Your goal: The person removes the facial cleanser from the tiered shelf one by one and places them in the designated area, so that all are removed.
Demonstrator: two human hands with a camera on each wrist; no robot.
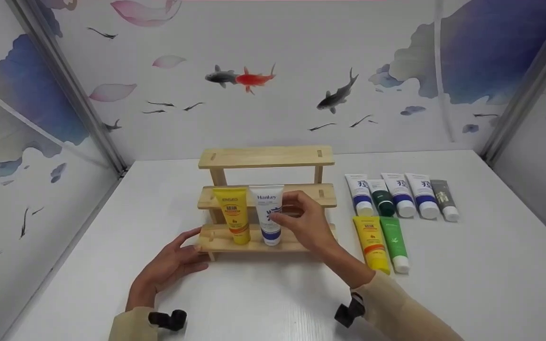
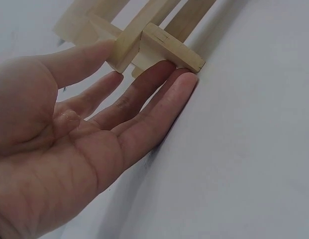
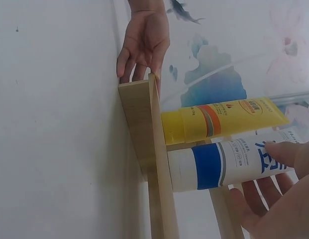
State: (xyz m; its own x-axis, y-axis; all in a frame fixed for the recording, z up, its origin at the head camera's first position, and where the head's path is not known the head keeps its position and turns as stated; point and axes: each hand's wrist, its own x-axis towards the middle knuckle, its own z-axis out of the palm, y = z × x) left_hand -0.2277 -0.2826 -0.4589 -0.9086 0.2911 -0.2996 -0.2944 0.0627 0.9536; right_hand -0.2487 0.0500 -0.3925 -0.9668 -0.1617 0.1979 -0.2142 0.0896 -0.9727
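Observation:
A three-tier wooden rack [image 1: 267, 157] stands on the white table. On its lowest step a yellow squeeze tube [image 1: 234, 215] stands cap down, leaning slightly. Right beside it is a white and blue squeeze tube [image 1: 264, 208], whose cap is at the same step. My right hand [image 1: 308, 225] pinches this white tube, thumb in front and fingers behind. At the rack's left end, my left hand [image 1: 173, 263] touches the lowest step with its fingertips. In the left wrist view, that hand's [image 2: 89, 134] thumb meets the step's corner, its fingers reach the leg, and the palm stays apart.
Right of the rack lie several tubes in two rows. White and blue tubes [image 1: 422, 196], a dark green one [image 1: 383, 198] and a grey one [image 1: 445, 199] form the back row. A yellow tube [image 1: 371, 241] and a green tube [image 1: 395, 241] lie nearer. Printed walls [image 1: 273, 118] enclose the table.

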